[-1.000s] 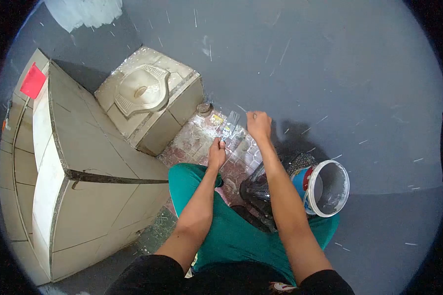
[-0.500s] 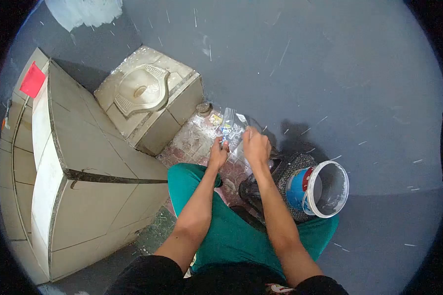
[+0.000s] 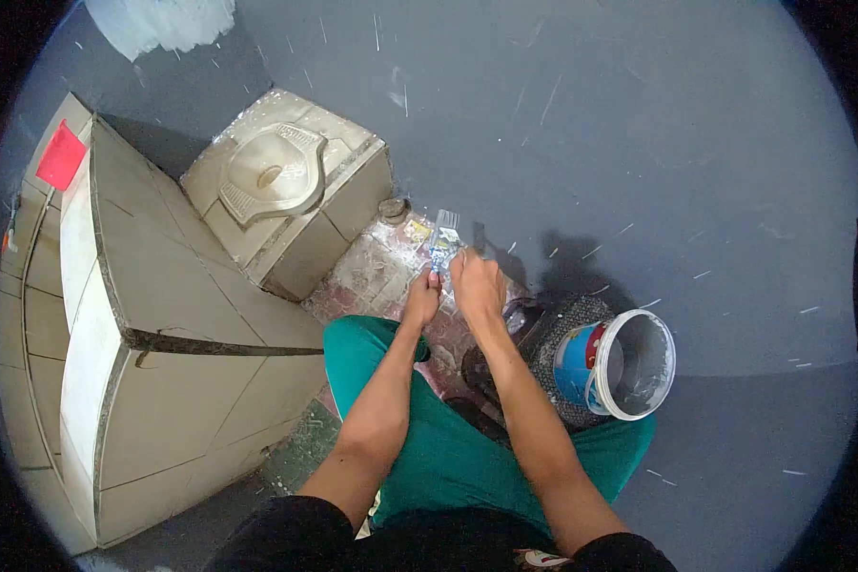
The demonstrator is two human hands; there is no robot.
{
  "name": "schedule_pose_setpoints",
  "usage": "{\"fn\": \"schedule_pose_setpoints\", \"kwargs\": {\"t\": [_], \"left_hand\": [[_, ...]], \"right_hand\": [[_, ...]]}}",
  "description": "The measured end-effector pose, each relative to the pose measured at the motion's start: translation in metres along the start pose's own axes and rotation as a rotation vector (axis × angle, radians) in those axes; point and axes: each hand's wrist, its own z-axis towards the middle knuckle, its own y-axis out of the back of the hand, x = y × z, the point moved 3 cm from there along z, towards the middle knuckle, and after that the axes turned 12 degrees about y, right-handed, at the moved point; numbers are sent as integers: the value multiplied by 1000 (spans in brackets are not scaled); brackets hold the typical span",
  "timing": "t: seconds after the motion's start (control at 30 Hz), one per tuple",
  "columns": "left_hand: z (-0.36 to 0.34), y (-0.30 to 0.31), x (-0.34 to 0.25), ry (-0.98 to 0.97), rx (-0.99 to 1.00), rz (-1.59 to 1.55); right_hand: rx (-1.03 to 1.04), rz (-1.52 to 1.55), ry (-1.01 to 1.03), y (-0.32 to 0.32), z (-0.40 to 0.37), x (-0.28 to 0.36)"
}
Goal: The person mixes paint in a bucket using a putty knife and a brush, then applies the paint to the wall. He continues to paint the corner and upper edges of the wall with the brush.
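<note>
My left hand [image 3: 422,297] is closed on the lower end of a clear plastic packet [image 3: 442,244] with blue markings. The packet stands out above the fingertips, and its exact kind is hard to make out. My right hand [image 3: 478,282] is closed in a fist right beside the packet's right side. Its fingers face away from me, so whatever they grip is hidden. Both hands are held out over the floor in front of my knees.
A white-rimmed paint bucket [image 3: 642,367] stands tilted at the right, by my knee. A squat toilet [image 3: 272,176] is set in a raised tiled block ahead left. A tiled partition [image 3: 186,276] fills the left. The grey wall [image 3: 639,143] has white streaks.
My right hand has moved left and slightly down, closer to my left hand and the packet. My left hand has stayed nearly in place.
</note>
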Motion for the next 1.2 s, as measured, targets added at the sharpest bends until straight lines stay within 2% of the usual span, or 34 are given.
{"fn": "schedule_pose_setpoints", "kwargs": {"t": [0.1, 0.2, 0.3, 0.43, 0.67, 0.87, 0.93, 1.03, 1.2], "left_hand": [[4, -5, 6, -145, -143, -8], [1, 1, 3, 4, -50, 14], [-3, 3, 2, -64, -194, 40], [5, 3, 12, -87, -180, 57], [9, 1, 11, -66, -173, 31], [16, -3, 24, -15, -185, 38], [17, -4, 27, -1, -181, 36], [15, -6, 20, -12, -146, 14], [10, -4, 15, 21, -92, -55]], "right_hand": [[-3, 21, -15, -4, 5, -2], [6, 39, 39, 0, 11, 1], [116, -11, 61, 23, 24, 10], [204, -104, 59, 55, 52, 16], [129, -71, 92, 61, 80, 10], [-39, -2, 50, 40, 58, -8], [-53, 24, -6, 44, 39, -2], [-15, 107, 35, 36, 19, 2], [31, 67, 16, 30, 16, 6]]}}
